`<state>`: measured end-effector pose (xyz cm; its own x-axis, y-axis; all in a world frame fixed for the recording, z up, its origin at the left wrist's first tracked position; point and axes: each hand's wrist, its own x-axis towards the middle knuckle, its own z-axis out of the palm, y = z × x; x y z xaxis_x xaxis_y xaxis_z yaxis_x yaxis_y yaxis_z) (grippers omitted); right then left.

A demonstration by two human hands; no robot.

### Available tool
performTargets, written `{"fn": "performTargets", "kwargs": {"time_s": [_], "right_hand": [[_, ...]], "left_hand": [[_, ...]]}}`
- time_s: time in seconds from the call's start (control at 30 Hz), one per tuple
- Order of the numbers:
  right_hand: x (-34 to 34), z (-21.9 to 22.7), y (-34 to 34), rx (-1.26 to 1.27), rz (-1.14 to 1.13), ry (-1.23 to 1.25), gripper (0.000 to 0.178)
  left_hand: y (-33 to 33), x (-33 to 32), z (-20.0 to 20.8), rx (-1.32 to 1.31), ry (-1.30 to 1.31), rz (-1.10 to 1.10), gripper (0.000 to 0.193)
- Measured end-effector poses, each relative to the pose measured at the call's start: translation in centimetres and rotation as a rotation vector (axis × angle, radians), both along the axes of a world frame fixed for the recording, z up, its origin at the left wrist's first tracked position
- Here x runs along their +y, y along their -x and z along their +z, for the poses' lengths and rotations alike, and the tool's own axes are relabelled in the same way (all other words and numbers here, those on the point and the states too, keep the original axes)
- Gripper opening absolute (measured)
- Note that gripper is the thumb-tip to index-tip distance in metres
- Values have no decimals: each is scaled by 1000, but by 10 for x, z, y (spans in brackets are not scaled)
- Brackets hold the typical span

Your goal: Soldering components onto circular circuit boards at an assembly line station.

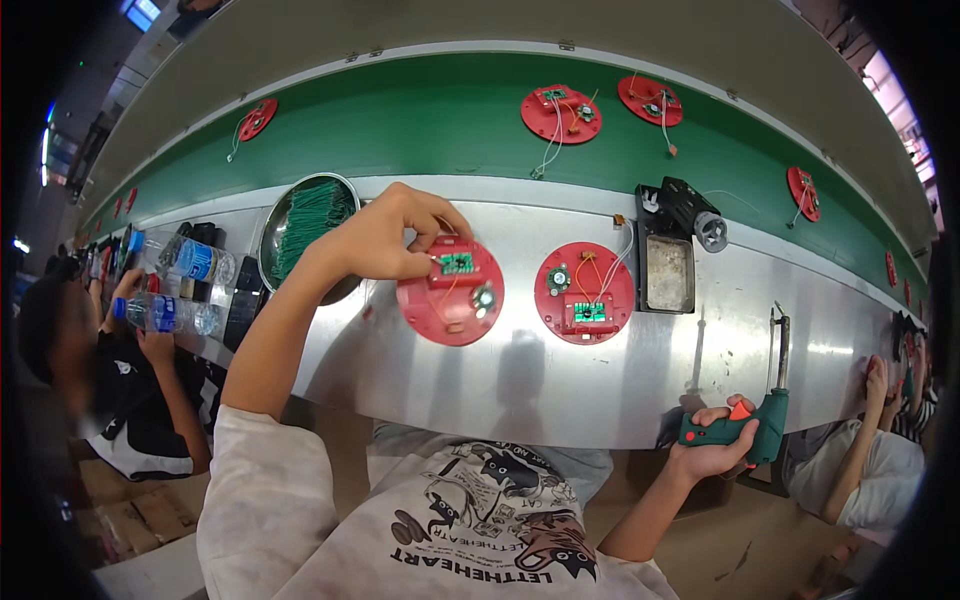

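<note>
My left hand (pixel 395 235) is closed at the upper left edge of a round red plastic disc (pixel 425 318), thumb and fingers gripping it. The disc looks slightly blurred and carries a small green circuit board (pixel 457 264), an orange wire and a round silver part. Whether it lies flat or is raised off the bench I cannot tell. My right hand (pixel 715 445) is wrapped around a green soldering gun (pixel 770 430) with an orange-red trigger, its metal tip pointing away from me. Right of the first disc, a second red disc (pixel 555 300) with board and wires lies on the metal bench.
A metal bowl (pixel 268 235) of green wires stands beyond my left forearm. A black stand with a tray (pixel 668 275) sits at the bench's back right. Several red discs rest on the green belt (pixel 430 120). Plastic bottles (pixel 175 313) and co-workers flank both sides.
</note>
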<state>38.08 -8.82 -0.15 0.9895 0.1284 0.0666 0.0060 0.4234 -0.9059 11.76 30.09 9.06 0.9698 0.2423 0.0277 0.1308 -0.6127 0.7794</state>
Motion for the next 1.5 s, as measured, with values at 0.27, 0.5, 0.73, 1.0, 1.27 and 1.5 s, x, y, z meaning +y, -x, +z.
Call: {"fn": "performTargets", "kwargs": {"time_s": [0.27,0.5,0.73,1.0,1.27,1.5], "right_hand": [[9,16,6,-19,-44,28,41],[3,8,5,-15,-8,4,41],[-2,1,4,11,45,-66,39],[-7,0,-2,-60,105,-92,40],[-13,-2,-7,-63,107,0,40],[13,21,12,-20,-46,104,40]], "left_hand": [[-107,48,33,99,-207,93,34],[-248,37,-13,273,-531,560,47],[-260,50,-37,273,-345,650,34],[-123,-18,2,249,-435,-75,24],[-5,-41,20,-150,-78,164,32],[42,-44,-28,82,-277,517,20]]}}
